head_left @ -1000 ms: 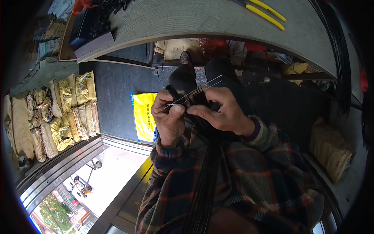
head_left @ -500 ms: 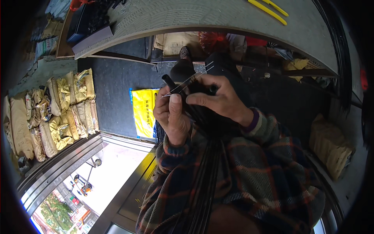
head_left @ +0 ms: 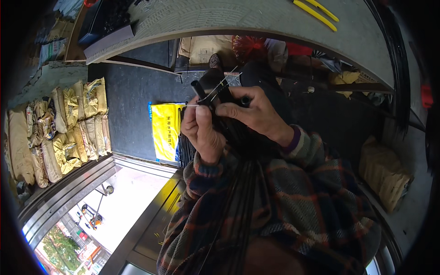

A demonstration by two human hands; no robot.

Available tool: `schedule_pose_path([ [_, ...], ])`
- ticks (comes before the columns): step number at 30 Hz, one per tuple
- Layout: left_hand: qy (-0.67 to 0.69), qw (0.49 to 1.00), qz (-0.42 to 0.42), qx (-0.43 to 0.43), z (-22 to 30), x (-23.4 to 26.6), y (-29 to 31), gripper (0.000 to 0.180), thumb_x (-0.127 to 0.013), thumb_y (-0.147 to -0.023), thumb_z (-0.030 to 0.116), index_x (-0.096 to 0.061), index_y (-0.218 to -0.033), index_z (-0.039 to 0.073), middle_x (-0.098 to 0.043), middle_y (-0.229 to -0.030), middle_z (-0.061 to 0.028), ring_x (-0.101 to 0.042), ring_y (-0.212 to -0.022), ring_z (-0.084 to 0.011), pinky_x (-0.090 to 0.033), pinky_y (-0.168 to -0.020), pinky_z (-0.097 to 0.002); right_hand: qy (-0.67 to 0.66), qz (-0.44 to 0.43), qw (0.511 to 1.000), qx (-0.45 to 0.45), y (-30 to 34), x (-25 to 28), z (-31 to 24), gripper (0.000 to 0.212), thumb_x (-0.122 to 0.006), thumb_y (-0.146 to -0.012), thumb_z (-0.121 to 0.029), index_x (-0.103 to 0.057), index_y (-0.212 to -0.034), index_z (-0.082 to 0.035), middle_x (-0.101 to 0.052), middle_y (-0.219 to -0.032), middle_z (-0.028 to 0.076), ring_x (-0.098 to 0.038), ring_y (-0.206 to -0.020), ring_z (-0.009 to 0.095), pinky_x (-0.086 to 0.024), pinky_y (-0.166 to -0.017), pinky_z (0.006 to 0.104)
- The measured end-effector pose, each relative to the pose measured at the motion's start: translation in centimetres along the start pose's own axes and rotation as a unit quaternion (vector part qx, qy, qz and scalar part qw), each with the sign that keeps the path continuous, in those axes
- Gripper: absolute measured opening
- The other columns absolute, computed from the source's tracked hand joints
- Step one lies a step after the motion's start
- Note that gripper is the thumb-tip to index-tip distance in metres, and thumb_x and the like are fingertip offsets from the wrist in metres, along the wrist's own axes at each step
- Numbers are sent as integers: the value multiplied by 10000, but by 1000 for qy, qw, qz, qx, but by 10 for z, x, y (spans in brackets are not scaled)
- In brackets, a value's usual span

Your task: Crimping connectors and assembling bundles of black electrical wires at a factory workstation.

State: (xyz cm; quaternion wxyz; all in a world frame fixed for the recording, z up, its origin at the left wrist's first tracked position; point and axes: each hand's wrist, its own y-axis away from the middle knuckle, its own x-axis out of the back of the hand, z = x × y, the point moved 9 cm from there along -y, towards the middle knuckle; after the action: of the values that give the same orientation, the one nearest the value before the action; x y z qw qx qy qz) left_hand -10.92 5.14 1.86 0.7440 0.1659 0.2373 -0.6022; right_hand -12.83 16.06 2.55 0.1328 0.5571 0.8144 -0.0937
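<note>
Over my lap, my left hand (head_left: pixel 202 133) pinches a dark fitting and a thin pale rod between thumb and fingers. A short black tube (head_left: pixel 198 90) sticks up beside that thumb. Thin rods (head_left: pixel 223 84) slant up and to the right between the hands, touching the dark fitting. My right hand (head_left: pixel 259 112) is closed around black rods, thumb pointing toward the left one; the round open end of another black tube (head_left: pixel 245 100) shows at its fingers. From beneath both hands a bundle of long black rods (head_left: pixel 239 195) runs down over my plaid clothing. The exact joint is hidden by fingers.
A grey worktop (head_left: pixel 201 18) crosses the far side, with yellow-handled pliers (head_left: pixel 316 14) on it. Paper-wrapped packages (head_left: pixel 68 128) are stacked at left. A yellow bag (head_left: pixel 166 130) lies on the dark floor. Black strands (head_left: pixel 396 68) hang at right, above a brown package (head_left: pixel 385 176).
The thin rods between my hands have shifted and now stand steeper. The black tube is a little more upright. Both hands keep their hold, nearly in place.
</note>
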Motion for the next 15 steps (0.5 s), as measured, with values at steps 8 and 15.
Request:
schedule_pose_path([
  [8,128,981,-23,145,-13,-36,-10,294,-532,-815,-19,-546,-1107,-51,-595,-1051,-147,-572,-938,-162,-453,-834,-271,51,182,937,294,-22,86,-104,545,-312,-900,-514,-515,-979,-14,-505,-729,2,-447,-578,89,-381,-548,189],
  [15,176,972,18,158,-26,-28,0,196,-598,-783,-29,-606,-978,-27,-632,-885,-62,-590,-793,-94,-470,-751,-206,283,-221,931,-67,-73,-7,-83,310,-626,-802,-186,-520,-1047,-28,-578,-762,-22,-499,-621,27,-398,-481,168],
])
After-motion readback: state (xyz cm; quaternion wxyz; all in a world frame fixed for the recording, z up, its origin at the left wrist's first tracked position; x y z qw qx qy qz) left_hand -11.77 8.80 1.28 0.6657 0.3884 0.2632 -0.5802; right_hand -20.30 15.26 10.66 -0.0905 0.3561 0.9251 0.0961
